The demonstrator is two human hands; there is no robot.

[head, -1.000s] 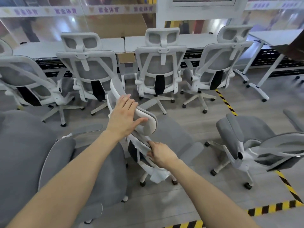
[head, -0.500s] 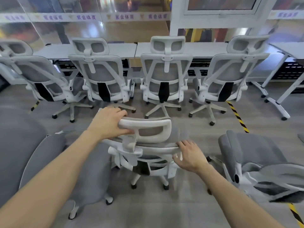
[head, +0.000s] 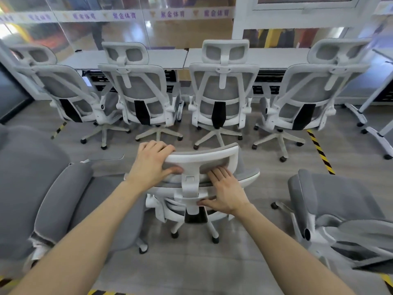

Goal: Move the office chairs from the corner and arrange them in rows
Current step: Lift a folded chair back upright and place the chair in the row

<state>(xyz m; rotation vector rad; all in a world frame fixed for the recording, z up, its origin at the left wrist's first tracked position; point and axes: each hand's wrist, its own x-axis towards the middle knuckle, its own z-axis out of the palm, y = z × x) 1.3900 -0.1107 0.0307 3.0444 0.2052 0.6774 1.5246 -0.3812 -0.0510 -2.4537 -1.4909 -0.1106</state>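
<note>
Head camera looks down two bare forearms to a white-framed office chair [head: 191,201], which stands in mid-floor with its back toward the person. Its castor base [head: 192,229] sits on the grey plank floor [head: 191,269].

The left hand [head: 152,165] holds the headrest [head: 204,158] at its top left corner, fingers curled over the upper edge and thumb pressed on the near face. That looks like a steering hold. The right hand [head: 225,188] lies flat and spread, fingers straight against the lower mesh of the headrest and thumb stretched along the top bar of the backrest. It pinches nothing and seems placed to push and keep the back from swivelling.

Just to the near left stands a grey upholstered chair [head: 63,199], close beside the held one. At the near right is another grey chair [head: 340,209], turned sideways and out of line. Both probably still await placing.

Yellow-and-black hazard tape [head: 320,152] runs across the floor to the right of the held chair.

Beyond stands a row of four matching mesh chairs, backs to the camera: the far-left chair [head: 70,92], the second chair [head: 140,92], the third chair [head: 221,90] and the far-right chair [head: 312,90]. They face long white desks [head: 161,57], with a glass partition [head: 106,28] behind.

The held chair stands behind the gap between the second and third, well apart from both. I judge that it starts a second row and needs squaring to the row ahead.
</note>
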